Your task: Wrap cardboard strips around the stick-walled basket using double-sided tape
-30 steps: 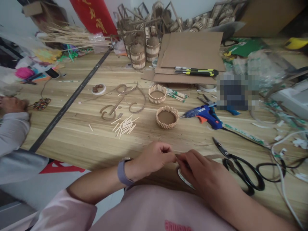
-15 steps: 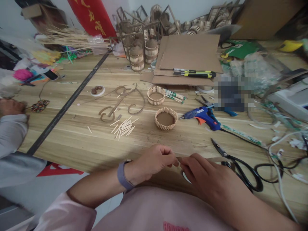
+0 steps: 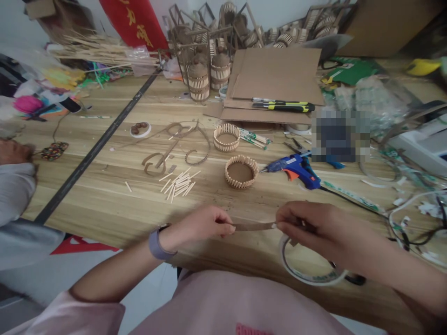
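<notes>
Brown and thin, a strip (image 3: pixel 254 227) runs over the near side of the surface (image 3: pixel 122 211). The left hand (image 3: pixel 207 221) pinches one part and the right hand (image 3: pixel 314 225) pinches another, maybe to keep it straight. A white ring (image 3: pixel 310 279) shows just below the right hand.

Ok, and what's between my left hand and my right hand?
In the head view, a narrow brown strip runs from your left hand to your right hand, over the table.
</notes>
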Available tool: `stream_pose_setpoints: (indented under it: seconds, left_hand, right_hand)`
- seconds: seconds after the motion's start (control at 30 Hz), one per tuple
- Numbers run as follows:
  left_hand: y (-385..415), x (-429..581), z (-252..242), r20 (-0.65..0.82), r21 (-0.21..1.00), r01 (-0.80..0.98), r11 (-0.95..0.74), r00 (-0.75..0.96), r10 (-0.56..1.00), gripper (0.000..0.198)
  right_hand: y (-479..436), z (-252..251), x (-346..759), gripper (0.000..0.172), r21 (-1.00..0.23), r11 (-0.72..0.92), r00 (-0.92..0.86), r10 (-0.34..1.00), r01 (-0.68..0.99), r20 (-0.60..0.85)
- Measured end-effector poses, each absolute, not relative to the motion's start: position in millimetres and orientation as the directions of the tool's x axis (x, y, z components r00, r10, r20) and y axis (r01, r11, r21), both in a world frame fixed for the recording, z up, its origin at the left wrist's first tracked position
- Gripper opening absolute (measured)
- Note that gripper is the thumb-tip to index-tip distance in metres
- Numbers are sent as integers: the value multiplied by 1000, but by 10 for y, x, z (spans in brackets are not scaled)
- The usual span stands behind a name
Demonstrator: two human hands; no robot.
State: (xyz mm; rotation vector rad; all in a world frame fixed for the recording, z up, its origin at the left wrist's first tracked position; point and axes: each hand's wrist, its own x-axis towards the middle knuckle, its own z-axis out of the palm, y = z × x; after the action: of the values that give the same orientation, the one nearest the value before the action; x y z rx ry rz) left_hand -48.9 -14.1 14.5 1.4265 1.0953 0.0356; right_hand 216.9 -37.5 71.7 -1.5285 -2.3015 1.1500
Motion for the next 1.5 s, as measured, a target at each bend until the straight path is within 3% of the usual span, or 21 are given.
stream_pose_setpoints:
  seconds: [0.1,0.23,0.43,0.6,0.7,0.83,1.3,1.5]
  left_hand:
    - [-135,-536,86,-563,787,584,200,546,621,23]
    - [-143,-648,39,-551,791,578,201,529,646,35]
    - [-179,-693,124,-475,712,702,-24,506,720,8]
    - [-279,-635,265,-322,459,784,-417,584,745,19]
    - [-344,-541,336,-191,315,802,-507,577,794,20]
    - [-383,-329,310,-98,452,695,-558,661,744,20]
    - [-306,-87,117,-231,630,685,-365,614,754,18]
    - [-297,-110,92,-274,759,620,-201,583,765,19]
  right_hand:
    - [-166,610,2071,25,-735,-4,-540,677,678,-501]
    - [-26,375,1988,30,-763,-201,-610,492,614,-621]
    - [35,131,1948,31,-706,-363,-603,368,608,-708]
    - [-5,95,1929,25,-666,-419,-561,358,617,-746]
    - [-35,86,1908,24,-664,-437,-542,384,606,-748]
    - [-55,88,1879,23,-674,-440,-529,418,593,-739]
    - [-128,57,1907,22,-747,-435,-577,475,504,-665]
    - [-143,-25,1903,22,-757,-444,-589,476,480,-653]
